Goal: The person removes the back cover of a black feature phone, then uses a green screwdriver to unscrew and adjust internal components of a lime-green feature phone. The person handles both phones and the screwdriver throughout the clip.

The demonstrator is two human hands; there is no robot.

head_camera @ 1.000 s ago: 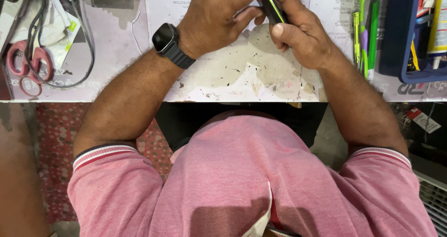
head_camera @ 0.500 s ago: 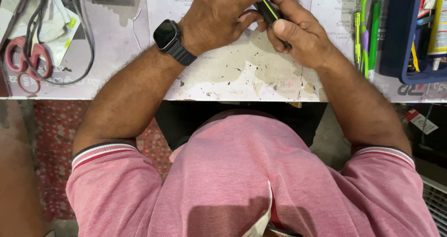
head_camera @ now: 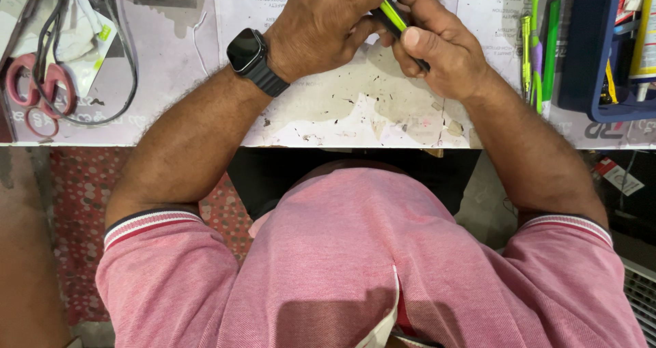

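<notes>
We are working at the worn white bench top (head_camera: 355,116), with both hands meeting near its far edge at the top of the view. Our right hand (head_camera: 437,47) is gripping a slim tool with a black and yellow-green handle (head_camera: 396,19); the fingers are curling narrowly around it, with the thumb pressing along the handle. The tool is lying tilted, its upper end pointing toward the left hand and its lower end disappearing under the right palm. Our left hand (head_camera: 328,23) is closing over the tool's upper end, fingers bunching tightly. We cannot tell whether the left hand is pinching the tool itself or some small part beneath it, since the fingers are hiding that area. A black smartwatch (head_camera: 249,54) is sitting on our left wrist.

To the left of our arms, red-handled scissors (head_camera: 31,92) are lying flat on the bench, just beside a loop of black cable (head_camera: 130,81). To the right, several green pens or tools (head_camera: 540,47) are lying lengthwise, just beside a blue tray (head_camera: 588,61) holding assorted items. Both forearms are resting on or just above the bench edge. We are wearing a pink short-sleeved shirt (head_camera: 383,259) with striped cuffs.
</notes>
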